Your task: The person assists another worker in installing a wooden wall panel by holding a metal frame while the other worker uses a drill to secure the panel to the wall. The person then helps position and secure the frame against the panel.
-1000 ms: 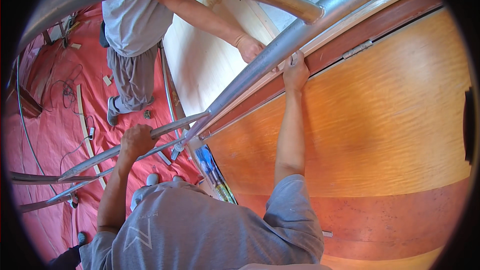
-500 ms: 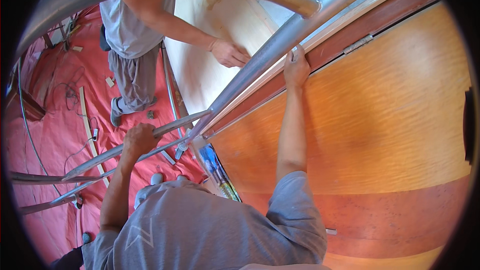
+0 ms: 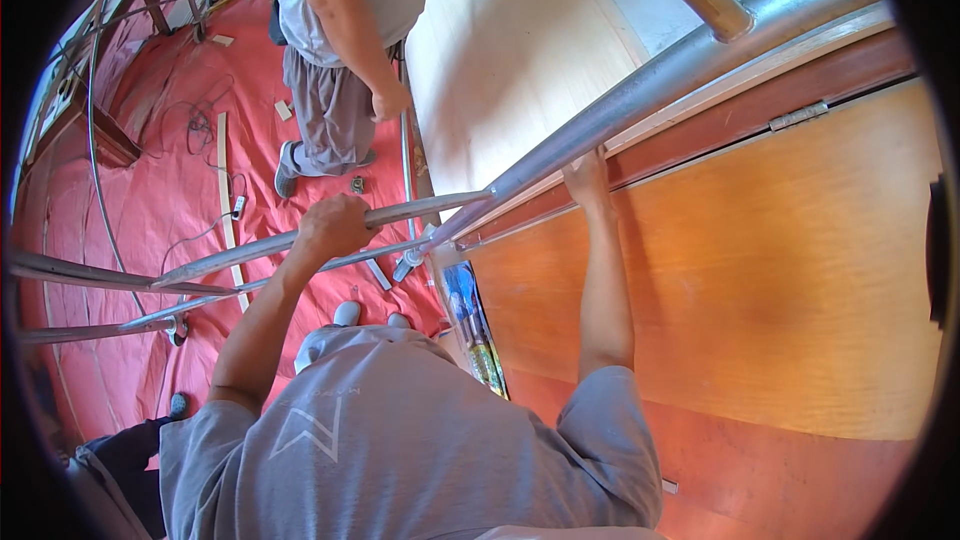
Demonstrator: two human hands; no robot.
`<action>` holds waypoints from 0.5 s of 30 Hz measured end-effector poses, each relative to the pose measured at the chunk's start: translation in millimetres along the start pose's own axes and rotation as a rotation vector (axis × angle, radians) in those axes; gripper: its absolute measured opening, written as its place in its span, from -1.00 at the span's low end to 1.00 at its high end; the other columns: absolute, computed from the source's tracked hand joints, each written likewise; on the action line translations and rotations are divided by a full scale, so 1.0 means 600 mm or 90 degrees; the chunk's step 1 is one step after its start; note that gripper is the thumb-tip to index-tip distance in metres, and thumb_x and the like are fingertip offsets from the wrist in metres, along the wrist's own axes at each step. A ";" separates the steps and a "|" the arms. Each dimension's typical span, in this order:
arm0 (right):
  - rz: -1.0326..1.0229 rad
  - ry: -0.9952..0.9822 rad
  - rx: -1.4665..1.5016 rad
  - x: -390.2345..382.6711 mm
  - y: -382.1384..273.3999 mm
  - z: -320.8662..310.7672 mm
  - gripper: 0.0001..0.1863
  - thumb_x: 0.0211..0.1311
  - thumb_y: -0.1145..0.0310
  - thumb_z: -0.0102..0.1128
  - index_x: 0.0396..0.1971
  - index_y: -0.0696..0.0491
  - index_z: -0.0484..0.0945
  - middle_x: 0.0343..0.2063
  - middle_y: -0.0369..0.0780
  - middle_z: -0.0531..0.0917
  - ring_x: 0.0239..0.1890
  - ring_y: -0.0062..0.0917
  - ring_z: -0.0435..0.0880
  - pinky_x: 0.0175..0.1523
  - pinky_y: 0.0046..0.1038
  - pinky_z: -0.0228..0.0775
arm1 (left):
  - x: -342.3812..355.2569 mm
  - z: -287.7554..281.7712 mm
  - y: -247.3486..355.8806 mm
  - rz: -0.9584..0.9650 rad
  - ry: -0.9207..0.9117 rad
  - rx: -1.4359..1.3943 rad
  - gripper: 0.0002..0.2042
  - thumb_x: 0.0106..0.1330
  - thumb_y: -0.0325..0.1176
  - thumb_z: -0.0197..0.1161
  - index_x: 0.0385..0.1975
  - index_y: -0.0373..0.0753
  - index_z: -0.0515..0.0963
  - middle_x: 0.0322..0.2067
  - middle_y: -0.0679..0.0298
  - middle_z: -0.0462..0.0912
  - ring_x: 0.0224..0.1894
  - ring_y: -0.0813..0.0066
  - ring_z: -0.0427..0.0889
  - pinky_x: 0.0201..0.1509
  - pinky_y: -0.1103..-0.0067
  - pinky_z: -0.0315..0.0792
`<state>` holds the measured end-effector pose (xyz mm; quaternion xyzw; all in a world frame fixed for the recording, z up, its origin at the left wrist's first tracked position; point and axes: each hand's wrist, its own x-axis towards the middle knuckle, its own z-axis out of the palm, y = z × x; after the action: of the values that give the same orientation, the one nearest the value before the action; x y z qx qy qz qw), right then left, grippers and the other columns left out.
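My left hand (image 3: 335, 226) is closed round a grey metal tube (image 3: 430, 208) of a tubular scaffold frame. To the right, my right hand (image 3: 588, 180) reaches up to the reddish-brown door frame (image 3: 690, 145). Its fingers are bent over the pale edge strip of that frame, partly hidden beside the thick scaffold pipe (image 3: 600, 120). Below my right forearm spreads an orange wood-grain door (image 3: 760, 240) with a reddish band. A metal hinge (image 3: 798, 117) joins it to the frame.
A co-worker (image 3: 350, 40) stands beyond the scaffold, next to a pale panel (image 3: 510, 50). Red sheeting (image 3: 260, 140) covers the floor, with a wooden strip (image 3: 226, 200) and a cable (image 3: 200, 120) on it. A castor (image 3: 408, 264) stands near my feet. Another person's dark sleeve (image 3: 130, 460) shows at lower left.
The whole view has shifted. My right hand has moved along the frame, closer to the scaffold's tube joint. The co-worker's hand has come away from beside the pipe and now hangs lower at their side.
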<state>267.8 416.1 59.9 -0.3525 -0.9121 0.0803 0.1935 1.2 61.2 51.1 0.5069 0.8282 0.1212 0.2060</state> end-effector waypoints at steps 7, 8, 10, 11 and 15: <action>-0.100 0.076 -0.084 0.078 -0.016 -0.048 -0.45 0.21 0.38 0.19 0.21 0.17 0.34 0.25 0.10 0.31 0.32 0.03 0.23 0.40 -0.14 0.14 | -0.011 -0.003 0.001 0.003 0.020 0.003 -0.67 0.18 -0.05 0.29 -0.43 -0.25 0.69 -0.42 -0.01 0.69 -0.31 0.01 0.70 -0.18 0.19 0.55; -0.136 0.109 -0.106 0.094 -0.050 -0.074 -0.53 0.21 0.42 0.15 0.15 0.15 0.43 0.23 0.08 0.33 0.30 0.02 0.25 0.39 -0.13 0.14 | -0.011 0.003 -0.006 -0.006 0.037 0.007 -0.67 0.18 -0.05 0.29 -0.43 -0.25 0.69 -0.43 -0.01 0.69 -0.32 0.01 0.70 -0.18 0.19 0.55; -0.205 0.230 -0.174 0.112 -0.068 -0.114 -0.58 0.26 0.29 0.09 0.08 0.15 0.48 0.09 0.07 0.49 0.20 0.00 0.37 0.34 -0.14 0.17 | -0.010 0.002 -0.001 -0.007 0.047 0.003 -0.67 0.19 -0.05 0.28 -0.43 -0.25 0.69 -0.44 -0.01 0.69 -0.32 0.02 0.70 -0.17 0.20 0.55; -0.236 0.288 -0.213 0.113 -0.066 -0.130 -0.59 0.29 0.23 0.06 0.04 0.15 0.51 0.03 0.06 0.56 0.15 -0.01 0.43 0.31 -0.15 0.18 | -0.012 0.001 0.003 -0.001 0.041 -0.004 -0.67 0.19 -0.05 0.28 -0.43 -0.25 0.69 -0.44 -0.01 0.69 -0.32 0.03 0.70 -0.18 0.20 0.56; -0.172 0.213 -0.268 0.130 -0.040 -0.138 -0.58 0.28 0.27 0.03 0.07 0.16 0.51 0.13 0.04 0.49 0.25 -0.07 0.34 0.37 -0.12 0.09 | -0.010 -0.008 0.010 0.005 0.017 -0.021 -0.67 0.19 -0.05 0.28 -0.42 -0.23 0.70 -0.42 -0.01 0.69 -0.31 0.03 0.71 -0.17 0.20 0.56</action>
<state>234.3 451.5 165.1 -0.2686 -0.9028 -0.1963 0.2725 5.9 58.6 59.1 0.5047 0.8270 0.1427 0.2026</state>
